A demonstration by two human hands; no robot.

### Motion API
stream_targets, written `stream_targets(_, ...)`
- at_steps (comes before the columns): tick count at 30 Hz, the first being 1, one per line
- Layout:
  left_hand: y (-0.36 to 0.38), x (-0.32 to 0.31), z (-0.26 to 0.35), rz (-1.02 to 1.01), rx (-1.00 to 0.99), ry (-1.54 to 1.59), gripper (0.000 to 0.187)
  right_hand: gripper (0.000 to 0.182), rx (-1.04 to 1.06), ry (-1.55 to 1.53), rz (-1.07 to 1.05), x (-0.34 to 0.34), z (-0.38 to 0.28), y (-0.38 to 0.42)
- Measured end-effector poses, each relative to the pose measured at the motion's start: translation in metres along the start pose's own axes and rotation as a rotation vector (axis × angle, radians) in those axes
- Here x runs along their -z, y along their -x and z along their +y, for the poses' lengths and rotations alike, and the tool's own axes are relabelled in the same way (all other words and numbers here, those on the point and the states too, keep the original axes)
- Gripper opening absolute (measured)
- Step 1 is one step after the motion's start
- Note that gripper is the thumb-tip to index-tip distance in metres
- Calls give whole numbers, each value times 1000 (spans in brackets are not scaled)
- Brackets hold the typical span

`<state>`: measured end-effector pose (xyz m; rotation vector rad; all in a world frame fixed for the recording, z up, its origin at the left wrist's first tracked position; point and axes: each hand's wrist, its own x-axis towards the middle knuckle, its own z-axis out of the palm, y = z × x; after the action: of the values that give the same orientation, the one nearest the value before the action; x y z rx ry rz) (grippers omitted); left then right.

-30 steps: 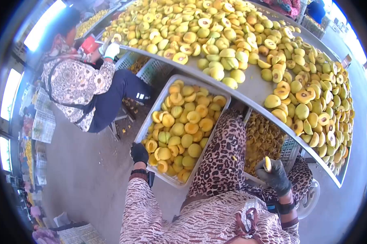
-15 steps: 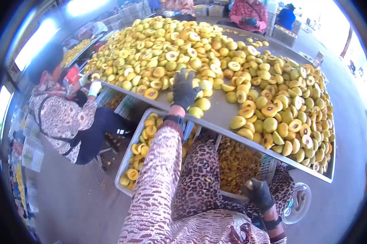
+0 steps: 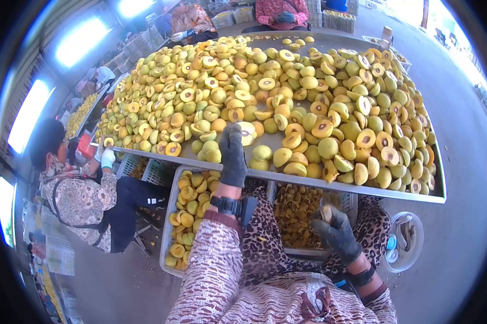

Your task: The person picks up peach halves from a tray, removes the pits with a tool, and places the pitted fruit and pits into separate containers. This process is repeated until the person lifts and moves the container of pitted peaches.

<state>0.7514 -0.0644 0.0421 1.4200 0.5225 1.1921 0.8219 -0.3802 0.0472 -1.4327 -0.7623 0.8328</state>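
My left hand (image 3: 234,159), in a dark glove, is at the table's near edge. Its fingers are closed on a halved yellow peach (image 3: 247,133) whose pale cut face shows on the right. Heaped peach halves (image 3: 186,94) lie around and beyond it, several with brown pits or hollows showing. Lower right, my right hand (image 3: 339,233), also gloved, is closed around a small tool with a pale handle (image 3: 326,214); its working end is blurred. This hand hovers over a crate of brown-yellow scraps (image 3: 297,213).
The metal table (image 3: 356,193) has a raised rim. Below its left part stands a crate (image 3: 168,232) of peach halves. A clear bucket (image 3: 416,254) is on the floor at right. A person (image 3: 81,197) sits at left; another in a red top (image 3: 281,13) is across the table.
My left hand has drawn back toward the near edge, now with a peach half in it. My right hand has risen slightly over the scrap crate. The view has shifted.
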Motion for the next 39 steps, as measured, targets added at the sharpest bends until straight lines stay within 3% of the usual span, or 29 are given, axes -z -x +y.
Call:
stream_targets(1, 22, -10, 11, -2, 89, 326, 39, 12, 62, 35, 16, 0, 3, -4)
stream_targets(3, 63, -29, 49, -214, 404, 714, 44, 11, 98, 66, 51, 1, 3, -5)
stream_targets(7, 123, -64, 75, -176, 632, 1034, 51, 9, 156, 125, 9, -13, -8, -10)
stream_targets(9, 143, -70, 83, -301, 620, 974, 49, 11, 173, 114, 24, -15, -7, -9)
stream_targets(10, 148, -73, 87, -423, 578, 913, 48, 12, 95, -28, 39, -16, -5, -10)
stream_targets(13, 156, -80, 95, -496, 467, 682, 44, 14, -78, -236, 38, -2, -7, -5)
stream_targets(15, 162, -85, 92, -452, 470, 607, 44, 16, -130, -242, -6, 3, -2, -1)
stream_targets(17, 158, -80, 77, -458, 377, 445, 43, 12, -42, -131, 32, -2, 9, 2)
stream_targets(21, 161, -74, 62, -335, 488, 400, 48, 10, 67, 33, 22, -3, 6, 11)
stream_targets(28, 174, -72, 57, -356, 425, 173, 55, 10, 260, 240, 40, -3, 12, 8)
stream_targets(32, 172, -70, 61, -315, 476, 125, 56, 12, 174, 266, -8, -5, 7, 10)
stream_targets(38, 176, -68, 45, -357, 387, 55, 55, 14, 111, 240, -20, -7, 18, 10)
stream_targets(39, 178, -69, 39, -271, 451, 114, 55, 15, 135, 278, -55, -4, 19, 5)
